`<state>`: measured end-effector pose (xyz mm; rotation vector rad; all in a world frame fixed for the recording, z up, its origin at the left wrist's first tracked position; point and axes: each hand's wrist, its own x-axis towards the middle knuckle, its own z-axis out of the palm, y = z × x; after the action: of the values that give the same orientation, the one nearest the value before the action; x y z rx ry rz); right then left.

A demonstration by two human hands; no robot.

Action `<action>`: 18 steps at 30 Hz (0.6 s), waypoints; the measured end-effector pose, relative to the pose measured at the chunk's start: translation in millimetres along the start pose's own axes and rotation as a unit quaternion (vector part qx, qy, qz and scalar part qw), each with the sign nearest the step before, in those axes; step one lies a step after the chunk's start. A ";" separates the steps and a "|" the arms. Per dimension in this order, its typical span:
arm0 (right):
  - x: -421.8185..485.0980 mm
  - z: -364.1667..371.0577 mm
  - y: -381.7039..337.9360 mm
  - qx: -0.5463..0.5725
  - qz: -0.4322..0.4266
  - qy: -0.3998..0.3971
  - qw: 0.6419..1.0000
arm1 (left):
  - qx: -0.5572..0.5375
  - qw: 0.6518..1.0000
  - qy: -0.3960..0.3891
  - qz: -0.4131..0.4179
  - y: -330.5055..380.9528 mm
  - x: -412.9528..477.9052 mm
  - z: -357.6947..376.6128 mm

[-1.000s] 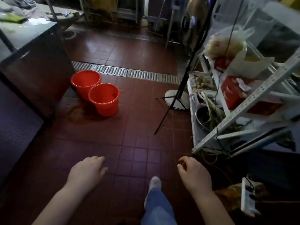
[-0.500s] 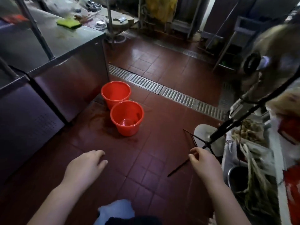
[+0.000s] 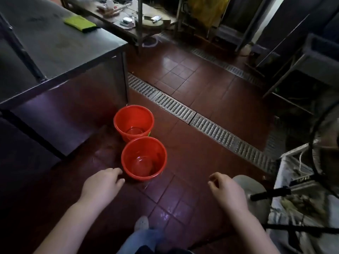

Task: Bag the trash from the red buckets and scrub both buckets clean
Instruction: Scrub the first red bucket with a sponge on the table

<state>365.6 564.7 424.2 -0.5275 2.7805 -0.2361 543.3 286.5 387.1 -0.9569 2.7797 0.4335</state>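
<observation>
Two red buckets stand upright on the red tile floor beside a steel counter. The near bucket (image 3: 144, 158) and the far bucket (image 3: 134, 121) touch each other, and both look empty, with shiny bottoms. My left hand (image 3: 101, 184) hovers just left of the near bucket, fingers loosely curled, holding nothing. Off to the right of the buckets, my right hand (image 3: 226, 189) hangs apart from them with its fingers loosely bent, also holding nothing.
A steel counter (image 3: 60, 52) with a green cloth (image 3: 79, 22) rises on the left. A metal drain grate (image 3: 183, 109) runs diagonally behind the buckets. A rack and black tripod legs (image 3: 271, 192) crowd the right. My foot (image 3: 141, 223) is at the bottom.
I have walked closer to the buckets, which now lie just ahead of my left hand. Both hands stay loose and hold nothing.
</observation>
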 end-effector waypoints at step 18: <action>378.4 109.0 -68.9 -0.116 -0.183 -0.227 0.950 | -0.125 0.954 -0.044 -0.268 6.8 211.7 104.3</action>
<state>87.6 346.2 237.7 -1.0156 2.2564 0.1261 380.8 204.1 236.9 -1.6358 2.2838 0.7210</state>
